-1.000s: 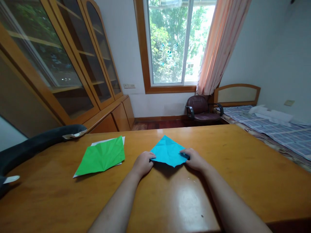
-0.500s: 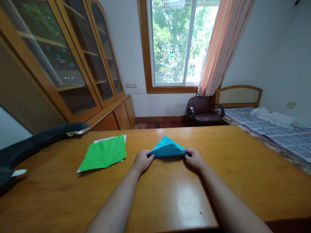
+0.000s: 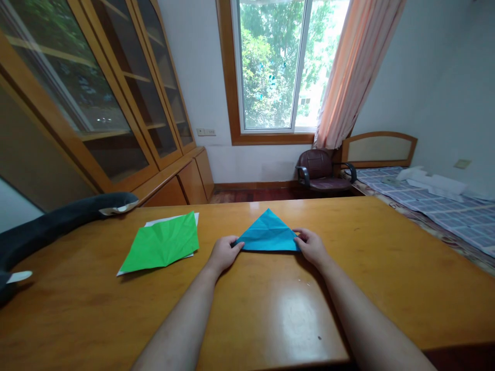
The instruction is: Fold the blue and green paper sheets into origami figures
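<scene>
A sheet of blue paper (image 3: 268,234), folded into a triangle, is in front of me with its peak pointing away and its long straight edge toward me. Faint creases cross its face. My left hand (image 3: 225,253) pinches the left corner between thumb and fingers. At the right corner, my right hand (image 3: 311,246) holds the paper with the thumb on top and the fingers behind it. Left of my hands lies a creased green sheet of paper (image 3: 162,245), with white paper (image 3: 196,218) showing from under its edges.
The wooden table (image 3: 247,319) stretches under everything. A dark plush-looking object (image 3: 58,226) with white patches lies along its left side. Beyond the table are a glass-door cabinet (image 3: 154,123), a maroon armchair (image 3: 317,167) and a bed (image 3: 429,196).
The blue paper, bulging with a raised fold before, now shows a flatter, smoother triangle. My right fingers have shifted up slightly at its corner. The view has tilted a little.
</scene>
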A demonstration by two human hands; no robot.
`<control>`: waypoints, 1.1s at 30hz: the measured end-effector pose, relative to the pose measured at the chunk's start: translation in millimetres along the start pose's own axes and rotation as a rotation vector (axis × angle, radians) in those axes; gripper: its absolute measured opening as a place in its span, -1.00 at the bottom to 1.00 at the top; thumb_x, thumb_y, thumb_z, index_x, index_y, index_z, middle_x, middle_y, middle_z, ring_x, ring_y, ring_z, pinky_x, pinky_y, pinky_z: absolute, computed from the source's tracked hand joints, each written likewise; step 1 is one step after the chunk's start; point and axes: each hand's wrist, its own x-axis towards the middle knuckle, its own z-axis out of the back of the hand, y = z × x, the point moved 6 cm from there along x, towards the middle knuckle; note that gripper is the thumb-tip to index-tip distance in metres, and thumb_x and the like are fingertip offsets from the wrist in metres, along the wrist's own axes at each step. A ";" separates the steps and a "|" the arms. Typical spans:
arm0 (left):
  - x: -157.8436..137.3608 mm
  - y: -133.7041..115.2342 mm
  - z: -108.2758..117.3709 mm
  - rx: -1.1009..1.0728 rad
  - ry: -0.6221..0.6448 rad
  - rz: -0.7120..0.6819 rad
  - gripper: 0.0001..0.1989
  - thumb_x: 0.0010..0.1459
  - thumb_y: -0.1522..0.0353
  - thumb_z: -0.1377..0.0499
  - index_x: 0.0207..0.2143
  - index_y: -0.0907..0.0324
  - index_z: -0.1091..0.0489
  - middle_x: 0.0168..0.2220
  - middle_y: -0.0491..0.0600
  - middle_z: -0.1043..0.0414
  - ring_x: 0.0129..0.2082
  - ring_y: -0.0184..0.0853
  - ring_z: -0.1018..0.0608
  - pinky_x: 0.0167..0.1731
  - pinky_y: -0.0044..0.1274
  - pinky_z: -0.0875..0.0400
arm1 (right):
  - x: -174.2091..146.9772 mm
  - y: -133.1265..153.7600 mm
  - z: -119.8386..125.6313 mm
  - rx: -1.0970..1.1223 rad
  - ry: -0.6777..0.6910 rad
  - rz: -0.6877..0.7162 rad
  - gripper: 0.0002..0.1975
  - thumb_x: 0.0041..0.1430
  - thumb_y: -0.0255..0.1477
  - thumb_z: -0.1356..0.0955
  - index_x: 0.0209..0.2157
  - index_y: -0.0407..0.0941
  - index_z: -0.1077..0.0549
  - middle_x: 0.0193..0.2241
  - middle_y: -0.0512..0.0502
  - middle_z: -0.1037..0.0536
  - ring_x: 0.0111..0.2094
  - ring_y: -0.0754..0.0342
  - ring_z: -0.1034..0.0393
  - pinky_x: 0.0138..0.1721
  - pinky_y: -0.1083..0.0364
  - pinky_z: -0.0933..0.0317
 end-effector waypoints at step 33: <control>-12.5 -55.9 -23.8 0.718 -0.005 -0.012 -0.69 0.16 0.31 -0.06 -0.06 0.15 -0.40 -0.13 0.14 -0.39 -0.07 -0.08 -0.41 -0.05 -0.29 -0.24 | -18.6 61.0 -52.7 -0.641 0.213 0.226 -0.55 0.16 -0.56 -0.19 0.08 -0.07 -0.39 0.20 -0.16 -0.28 0.19 -0.09 -0.13 0.20 -0.07 0.07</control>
